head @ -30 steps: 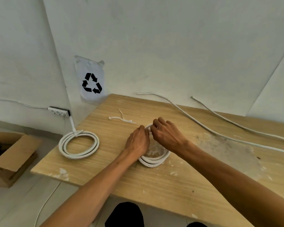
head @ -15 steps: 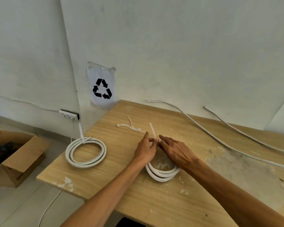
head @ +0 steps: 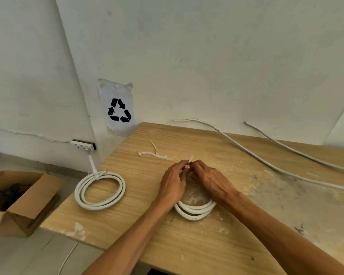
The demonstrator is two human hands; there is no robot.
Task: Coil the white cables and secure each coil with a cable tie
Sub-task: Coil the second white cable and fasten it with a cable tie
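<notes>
A small coil of white cable (head: 195,210) lies on the wooden table (head: 127,215) under my wrists. My left hand (head: 172,183) and my right hand (head: 209,179) meet at the coil's far side, both pinching a white cable tie (head: 189,162) whose tip sticks up between the fingertips. A larger white coil (head: 99,190), bound with a tie, rests at the table's left corner. Loose spare cable ties (head: 155,153) lie behind my hands.
Two long uncoiled white cables (head: 252,153) (head: 298,151) run along the back right of the table. An open cardboard box (head: 18,199) stands on the floor at the left. A power strip (head: 83,145) hangs on the wall beside a recycling sign (head: 118,110).
The tie's free tail, sticking up long half a second ago, now shows only a short tip between my fingers. Both hands stay together at the coil's far side; the head has tilted.
</notes>
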